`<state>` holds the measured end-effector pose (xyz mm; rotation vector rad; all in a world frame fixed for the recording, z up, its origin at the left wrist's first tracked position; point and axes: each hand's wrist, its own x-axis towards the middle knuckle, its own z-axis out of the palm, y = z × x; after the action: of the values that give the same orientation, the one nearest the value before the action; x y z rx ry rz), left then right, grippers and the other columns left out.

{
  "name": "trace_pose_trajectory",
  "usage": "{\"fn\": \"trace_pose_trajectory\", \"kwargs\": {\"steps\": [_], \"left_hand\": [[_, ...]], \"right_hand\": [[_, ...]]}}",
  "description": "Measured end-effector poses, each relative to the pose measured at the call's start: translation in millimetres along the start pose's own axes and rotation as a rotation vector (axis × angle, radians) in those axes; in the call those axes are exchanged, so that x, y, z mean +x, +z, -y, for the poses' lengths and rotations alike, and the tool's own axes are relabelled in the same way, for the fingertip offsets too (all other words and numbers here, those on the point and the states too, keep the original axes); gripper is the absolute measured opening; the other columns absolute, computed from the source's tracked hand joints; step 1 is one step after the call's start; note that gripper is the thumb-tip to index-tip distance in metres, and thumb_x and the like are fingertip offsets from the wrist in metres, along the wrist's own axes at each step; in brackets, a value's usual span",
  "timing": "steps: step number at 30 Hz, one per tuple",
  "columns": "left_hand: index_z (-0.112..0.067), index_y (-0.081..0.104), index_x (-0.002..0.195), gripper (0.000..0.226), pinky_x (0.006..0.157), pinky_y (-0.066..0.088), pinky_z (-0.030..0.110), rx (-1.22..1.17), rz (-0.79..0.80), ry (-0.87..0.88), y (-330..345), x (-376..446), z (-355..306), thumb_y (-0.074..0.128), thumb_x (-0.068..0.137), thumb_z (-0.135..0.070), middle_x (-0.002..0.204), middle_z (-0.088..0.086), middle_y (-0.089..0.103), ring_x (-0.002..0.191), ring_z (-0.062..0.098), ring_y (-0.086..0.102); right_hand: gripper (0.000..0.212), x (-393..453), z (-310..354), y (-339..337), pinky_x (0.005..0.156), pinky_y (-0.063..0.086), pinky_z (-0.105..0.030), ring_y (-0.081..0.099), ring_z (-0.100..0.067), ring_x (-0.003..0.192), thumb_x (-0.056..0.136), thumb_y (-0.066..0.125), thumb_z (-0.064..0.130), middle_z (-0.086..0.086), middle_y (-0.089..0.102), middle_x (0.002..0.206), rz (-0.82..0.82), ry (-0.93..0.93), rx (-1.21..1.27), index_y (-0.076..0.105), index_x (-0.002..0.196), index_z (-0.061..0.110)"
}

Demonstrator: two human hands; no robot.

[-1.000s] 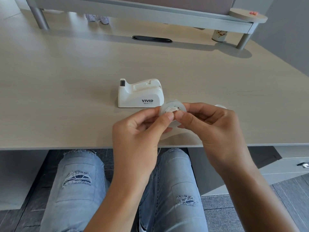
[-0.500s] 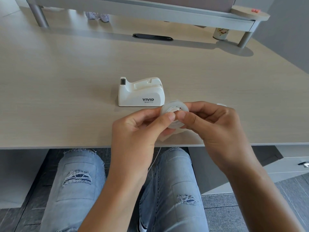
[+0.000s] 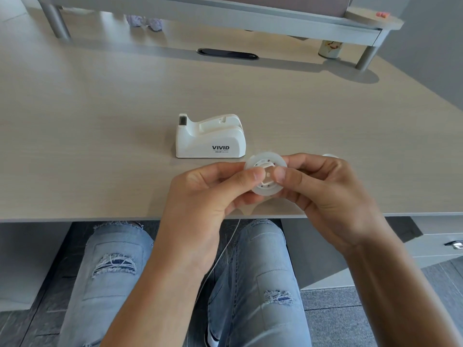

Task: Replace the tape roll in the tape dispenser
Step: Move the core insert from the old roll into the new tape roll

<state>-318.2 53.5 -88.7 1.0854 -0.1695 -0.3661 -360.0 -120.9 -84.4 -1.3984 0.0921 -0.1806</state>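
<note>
- Pale wood-grain desk top [image 3: 100,146] fills most of the view, with a grey raised shelf on round legs [image 3: 225,13] along its far edge and the person's knees in torn blue jeans below the near edge.
- Left hand [image 3: 208,194] and right hand [image 3: 323,194] meet just above the near edge of the desk, each curled closed around one side of a translucent white roll of tape [image 3: 265,177]; both thumbs press toward its middle.
- Inside the roll sits a white plastic hub with small holes [image 3: 266,174]. Thumbs on the centre and fingers behind the rim suggest the hub is being seated in, or pushed out of, the core; which of the two I cannot tell.
- Holding the roll face-up toward the camera lets the person see how hub and core line up.
- Beyond the hands, toward the desk's middle, stands a white plastic tape dispenser marked VIVID [image 3: 210,139], cutter end to the left, its cradle open at the top and apparently without a roll. It is close enough to drop the roll in without reaching far.
- Behind the right knuckles a small white rounded object [image 3: 330,155] peeks out on the desk; it may be the other roll, but too little shows.
- Farther back lie a dark oval cable slot [image 3: 226,54] and a small patterned cup [image 3: 329,48] under the shelf.
</note>
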Motion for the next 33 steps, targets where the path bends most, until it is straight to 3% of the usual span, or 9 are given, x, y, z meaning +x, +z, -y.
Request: {"fn": "trace_pose_trajectory", "kwargs": {"steps": [5, 7, 9, 12, 15, 23, 25, 27, 33], "left_hand": [[-0.01, 0.084, 0.084, 0.011, 0.082, 0.065, 0.041, 0.11, -0.113, 0.116, 4.1, 0.0, 3.6, 0.083, 0.073, -0.009, 0.082, 0.01, 0.084, 0.077, 0.025, 0.078], [-0.009, 0.083, 0.088, 0.007, 0.088, 0.064, 0.047, 0.108, -0.154, 0.159, 6.2, -0.3, 5.6, 0.081, 0.082, -0.006, 0.085, 0.008, 0.084, 0.079, 0.024, 0.08], [-0.012, 0.083, 0.087, 0.009, 0.09, 0.063, 0.047, 0.081, -0.156, 0.181, 8.1, -1.0, 7.1, 0.075, 0.09, -0.009, 0.089, 0.007, 0.084, 0.083, 0.022, 0.079], [-0.012, 0.083, 0.088, 0.031, 0.088, 0.063, 0.043, 0.042, -0.158, 0.198, 9.7, -2.3, 10.6, 0.057, 0.099, 0.001, 0.092, 0.011, 0.083, 0.088, 0.025, 0.078], [-0.011, 0.083, 0.09, 0.038, 0.086, 0.063, 0.038, 0.036, -0.188, 0.214, 9.2, -1.5, 13.7, 0.053, 0.098, 0.01, 0.091, 0.008, 0.083, 0.087, 0.022, 0.078], [-0.009, 0.077, 0.103, 0.017, 0.083, 0.064, 0.041, 0.128, -0.237, 0.301, 1.5, 0.6, 15.0, 0.066, 0.095, 0.002, 0.091, 0.006, 0.08, 0.086, 0.015, 0.077], [-0.014, 0.078, 0.106, 0.017, 0.087, 0.064, 0.046, 0.171, -0.206, 0.295, -0.1, 2.5, 13.6, 0.076, 0.089, -0.01, 0.096, 0.003, 0.082, 0.092, 0.018, 0.077], [-0.015, 0.08, 0.106, 0.018, 0.085, 0.064, 0.04, 0.167, -0.137, 0.277, 1.0, 3.5, 10.6, 0.078, 0.088, -0.01, 0.097, 0.0, 0.084, 0.091, 0.017, 0.079], [-0.016, 0.082, 0.099, 0.016, 0.08, 0.061, 0.03, 0.143, -0.077, 0.296, -1.9, 5.6, 9.0, 0.077, 0.087, -0.005, 0.092, 0.005, 0.084, 0.087, 0.022, 0.079]], "right_hand": [[0.037, -2.4, -2.8, 5.0, 0.092, 0.061, -0.058, 0.077, -0.046, 0.096, 0.07, 0.086, 0.025, -0.021, 0.082, 0.099, -0.092, -0.066, -0.073, 0.081, 0.1, 0.004], [0.038, -4.6, -1.6, 10.7, 0.071, 0.066, -0.034, 0.077, -0.028, 0.086, 0.072, 0.087, 0.023, -0.015, 0.083, 0.098, -0.207, -0.14, -0.171, 0.08, 0.105, 0.006], [0.029, -6.3, -1.2, 15.6, 0.064, 0.058, -0.019, 0.069, -0.014, 0.076, 0.076, 0.088, 0.016, -0.007, 0.081, 0.095, -0.313, -0.244, -0.245, 0.078, 0.102, 0.008], [0.008, -5.4, -4.0, 21.2, 0.068, 0.057, -0.02, 0.068, -0.01, 0.071, 0.087, 0.081, 0.007, 0.004, 0.079, 0.085, -0.326, -0.311, -0.314, 0.077, 0.091, 0.012], [0.01, -7.0, -6.5, 25.0, 0.075, 0.06, -0.021, 0.074, -0.01, 0.078, 0.097, 0.07, 0.009, 0.005, 0.082, 0.092, -0.323, -0.281, -0.313, 0.079, 0.098, 0.012], [0.015, -4.4, -6.9, 30.9, 0.082, 0.061, -0.028, 0.076, -0.015, 0.087, 0.085, 0.08, 0.017, -0.003, 0.083, 0.096, -0.256, -0.194, -0.142, 0.081, 0.1, 0.016], [0.017, -3.8, -5.5, 30.2, 0.082, 0.06, -0.03, 0.076, -0.015, 0.089, 0.079, 0.079, 0.026, -0.001, 0.083, 0.097, -0.181, -0.163, -0.069, 0.084, 0.095, 0.022], [0.018, -3.7, -4.7, 29.3, 0.081, 0.059, -0.029, 0.076, -0.016, 0.089, 0.079, 0.077, 0.026, -0.002, 0.083, 0.097, -0.125, -0.154, -0.057, 0.085, 0.095, 0.023], [0.024, -0.9, -2.5, 26.5, 0.087, 0.063, -0.04, 0.08, -0.03, 0.089, 0.082, 0.078, 0.015, -0.016, 0.083, 0.097, -0.129, -0.152, -0.077, 0.081, 0.102, 0.003]]}}
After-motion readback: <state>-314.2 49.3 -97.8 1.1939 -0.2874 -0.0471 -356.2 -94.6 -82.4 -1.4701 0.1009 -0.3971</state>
